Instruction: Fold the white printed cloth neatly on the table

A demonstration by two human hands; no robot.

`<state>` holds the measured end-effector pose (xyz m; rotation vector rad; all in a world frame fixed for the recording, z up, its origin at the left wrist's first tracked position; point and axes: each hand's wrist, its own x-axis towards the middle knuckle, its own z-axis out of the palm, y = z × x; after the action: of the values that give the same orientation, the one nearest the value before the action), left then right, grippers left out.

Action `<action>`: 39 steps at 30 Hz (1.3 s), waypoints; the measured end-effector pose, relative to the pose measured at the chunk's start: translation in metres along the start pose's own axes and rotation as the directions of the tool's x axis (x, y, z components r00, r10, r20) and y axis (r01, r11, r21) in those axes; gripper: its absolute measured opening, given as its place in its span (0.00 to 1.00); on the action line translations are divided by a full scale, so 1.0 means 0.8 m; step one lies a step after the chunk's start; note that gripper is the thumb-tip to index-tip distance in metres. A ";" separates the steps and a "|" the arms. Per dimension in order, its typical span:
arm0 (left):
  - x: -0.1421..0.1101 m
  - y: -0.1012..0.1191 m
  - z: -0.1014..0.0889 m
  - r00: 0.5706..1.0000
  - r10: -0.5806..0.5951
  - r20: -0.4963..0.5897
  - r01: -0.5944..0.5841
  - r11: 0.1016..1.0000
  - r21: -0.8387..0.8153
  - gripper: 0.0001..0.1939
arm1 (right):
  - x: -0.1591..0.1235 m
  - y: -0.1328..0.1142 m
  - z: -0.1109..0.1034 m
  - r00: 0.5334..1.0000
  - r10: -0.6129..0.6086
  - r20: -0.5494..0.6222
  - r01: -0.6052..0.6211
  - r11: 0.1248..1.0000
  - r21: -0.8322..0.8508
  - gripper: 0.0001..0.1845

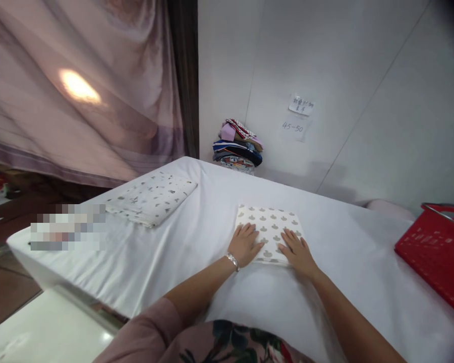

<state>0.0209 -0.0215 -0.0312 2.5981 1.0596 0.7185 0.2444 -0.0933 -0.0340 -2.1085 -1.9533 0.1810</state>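
A pale wall (344, 60) stands behind the table, and a pinkish curtain (132, 55) hangs beyond the table's left side. The table (196, 242) itself wears a white cover, creased toward its left end. A red basket (435, 257) with a metal handle sits at the table's right end. On the table's left half lies a folded white cloth (155, 199) with small dark prints. A stack of folded textiles (238, 146) rises at the table's far edge (whether on it or just behind it, I cannot tell).

The grey-printed cloth (274, 222), white and folded flat, rests near the middle of the table's near side. It lies beneath both hands, with most of its printed face showing between and beyond them. One folded edge faces the table's near side and the opposite edge faces the wall; its sides look so nearly equal that I cannot tell a long axis.

The left hand (245, 245) lies on the cloth's left margin and the right hand (298, 254) on its right, both released, fingers spread over the fabric. Above the table's far edge are two paper notes (301, 104) on the wall. A silvery bracelet (233, 261) circles the left wrist, over the table's near half.
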 end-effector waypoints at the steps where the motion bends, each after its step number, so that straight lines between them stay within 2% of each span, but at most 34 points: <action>1: -0.003 -0.003 -0.001 0.997 -0.064 -0.042 0.063 0.997 -0.037 0.23 | -0.001 0.005 0.000 1.000 0.007 -0.027 -0.006 0.999 0.036 0.30; 3: -0.009 -0.009 -0.002 0.970 -0.229 -0.086 0.218 0.968 -0.125 0.25 | -0.005 0.019 -0.001 0.993 0.070 -0.099 -0.058 0.991 0.122 0.32; 5: -0.011 -0.015 -0.005 0.929 -0.363 -0.070 0.341 0.915 -0.215 0.28 | -0.011 0.033 -0.003 0.964 0.227 -0.136 -0.191 0.953 0.236 0.35; 8: -0.009 -0.019 -0.014 0.872 -0.489 0.023 0.471 0.827 -0.307 0.31 | -0.019 0.045 -0.008 0.894 0.444 -0.061 -0.386 0.832 0.400 0.40; 11: -0.007 -0.018 -0.026 0.820 -0.555 0.140 0.565 0.745 -0.356 0.37 | -0.023 0.046 -0.013 0.869 0.495 0.004 -0.432 0.755 0.494 0.44; 14: -0.008 -0.019 -0.037 0.797 -0.561 0.222 0.600 0.700 -0.386 0.40 | -0.023 0.044 -0.017 0.860 0.507 0.063 -0.464 0.724 0.511 0.48; 17: -0.009 -0.023 -0.042 0.778 -0.569 0.267 0.626 0.667 -0.405 0.41 | -0.019 0.043 -0.022 0.863 0.500 0.076 -0.467 0.732 0.496 0.49; 19: -0.009 -0.024 -0.041 0.772 -0.570 0.280 0.631 0.638 -0.441 0.40 | -0.016 0.044 -0.026 0.875 0.476 0.087 -0.444 0.719 0.535 0.48; 21: -0.011 -0.019 -0.033 0.778 -0.567 0.270 0.614 0.596 -0.518 0.40 | -0.013 0.052 -0.032 0.886 0.449 0.119 -0.421 0.668 0.613 0.47; 23: -0.015 -0.005 -0.020 0.788 -0.544 0.287 0.582 0.508 -0.635 0.42 | -0.008 0.069 -0.038 0.888 0.448 0.100 -0.392 0.627 0.673 0.48; 26: -0.023 0.026 0.001 0.783 -0.449 0.431 0.589 0.308 -0.747 0.48 | 0.001 0.111 -0.044 0.861 0.507 -0.051 -0.363 0.680 0.637 0.48; 28: -0.025 0.042 0.007 0.750 -0.385 0.538 0.635 0.193 -0.748 0.49 | 0.006 0.138 -0.047 0.835 0.544 -0.079 -0.427 0.733 0.529 0.45; 30: -0.024 0.050 0.006 0.706 -0.367 0.606 0.677 0.095 -0.730 0.48 | 0.008 0.151 -0.052 0.843 0.531 -0.087 -0.459 0.794 0.399 0.42; 32: -0.019 0.049 0.000 0.653 -0.389 0.650 0.703 -0.008 -0.712 0.48 | 0.008 0.143 -0.061 0.878 0.450 -0.162 -0.393 0.872 0.293 0.39; 34: -0.015 0.042 -0.005 0.610 -0.416 0.675 0.713 -0.083 -0.696 0.48 | 0.004 0.114 -0.070 0.903 0.322 -0.283 -0.265 0.938 0.224 0.34; 35: -0.012 0.037 -0.005 0.601 -0.428 0.675 0.713 -0.093 -0.695 0.47 | 0.001 0.093 -0.073 0.908 0.263 -0.325 -0.200 0.956 0.215 0.32; 37: -0.008 0.027 -0.005 0.626 -0.466 0.625 0.697 -0.025 -0.717 0.45 | -0.007 0.049 -0.071 0.936 0.130 -0.327 -0.064 0.977 0.203 0.29; 39: -0.005 0.017 -0.006 0.697 -0.527 0.486 0.648 0.173 -0.741 0.40 | -0.018 0.008 -0.057 0.954 0.004 -0.299 0.041 0.989 0.144 0.27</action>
<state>0.0240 -0.0334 -0.0234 1.1091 1.0958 0.6218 0.2614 -0.1126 0.0066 -1.8964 -1.7259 0.0010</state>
